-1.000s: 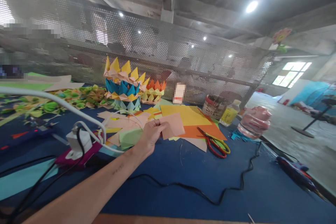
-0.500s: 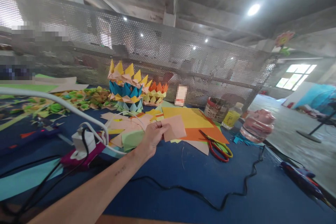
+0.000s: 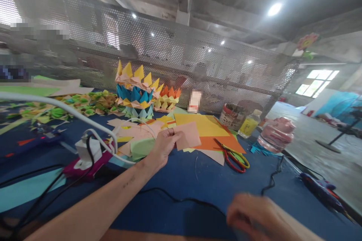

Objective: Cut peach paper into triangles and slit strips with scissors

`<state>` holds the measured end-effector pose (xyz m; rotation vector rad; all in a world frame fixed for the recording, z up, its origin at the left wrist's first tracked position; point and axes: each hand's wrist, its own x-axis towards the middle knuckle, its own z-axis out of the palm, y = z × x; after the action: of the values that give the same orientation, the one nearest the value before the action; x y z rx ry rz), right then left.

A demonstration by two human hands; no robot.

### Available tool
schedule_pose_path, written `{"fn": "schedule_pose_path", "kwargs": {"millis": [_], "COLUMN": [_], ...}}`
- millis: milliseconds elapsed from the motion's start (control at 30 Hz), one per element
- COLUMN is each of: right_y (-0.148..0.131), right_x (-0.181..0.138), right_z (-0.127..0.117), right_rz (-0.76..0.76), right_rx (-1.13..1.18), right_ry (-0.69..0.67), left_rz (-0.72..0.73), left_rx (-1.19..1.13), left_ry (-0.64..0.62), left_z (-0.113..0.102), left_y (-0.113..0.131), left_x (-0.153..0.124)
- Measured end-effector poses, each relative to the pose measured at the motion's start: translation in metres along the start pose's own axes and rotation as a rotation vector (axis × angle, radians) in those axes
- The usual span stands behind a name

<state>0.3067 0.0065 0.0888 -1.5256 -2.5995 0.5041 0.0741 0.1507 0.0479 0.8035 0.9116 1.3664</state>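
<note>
My left hand (image 3: 162,146) reaches forward over the blue table (image 3: 198,180) and pinches a small pale pink square of paper (image 3: 189,135) by its left edge. Just beyond the square lie yellow and orange paper sheets (image 3: 207,130). To the right of them rest red-handled scissors (image 3: 233,156). My right hand (image 3: 254,216) enters at the bottom right, low over the table. It is smeared by motion, so its fingers cannot be read. A black cable (image 3: 181,199) runs across the table right by it.
Stacked folded-paper crowns (image 3: 134,92) stand at the back against a perforated metal screen (image 3: 175,56). A white power strip with cords (image 3: 86,150) lies left. A basket (image 3: 233,115), a yellow bottle (image 3: 249,123) and a pink jar (image 3: 273,133) stand right. A glue gun (image 3: 321,190) lies at the table's right edge.
My right hand has come into view at the bottom right, over the black cable. My left hand keeps holding the pink square in about the same place.
</note>
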Motion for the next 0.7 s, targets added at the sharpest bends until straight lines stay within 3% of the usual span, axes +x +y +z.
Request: {"fn": "schedule_pose_path", "kwargs": {"millis": [167, 333, 467, 567, 667, 700], "right_y": [0.018, 0.038, 0.035, 0.018, -0.004, -0.009], "right_x": [0.108, 0.154, 0.149, 0.120, 0.072, 0.054], "right_z": [-0.014, -0.002, -0.007, -0.022, -0.033, -0.035], "right_rz": [-0.112, -0.119, -0.121, -0.146, -0.287, -0.205], "right_rx": [-0.076, -0.060, -0.054, -0.040, -0.060, -0.136], "right_ry": [0.099, 0.036, 0.009, -0.047, -0.399, -0.341], "left_rz": [0.021, 0.014, 0.024, 0.037, 0.040, 0.039], "left_rx": [0.015, 0.031, 0.030, 0.015, 0.010, 0.009], "left_ry": [-0.015, -0.023, -0.024, -0.027, -0.015, -0.010], "left_z": [-0.002, -0.003, -0.003, -0.002, -0.003, -0.003], "left_y": [-0.001, -0.002, -0.003, -0.002, -0.001, -0.001], "left_x": [0.002, 0.002, 0.003, 0.005, 0.006, 0.006]}}
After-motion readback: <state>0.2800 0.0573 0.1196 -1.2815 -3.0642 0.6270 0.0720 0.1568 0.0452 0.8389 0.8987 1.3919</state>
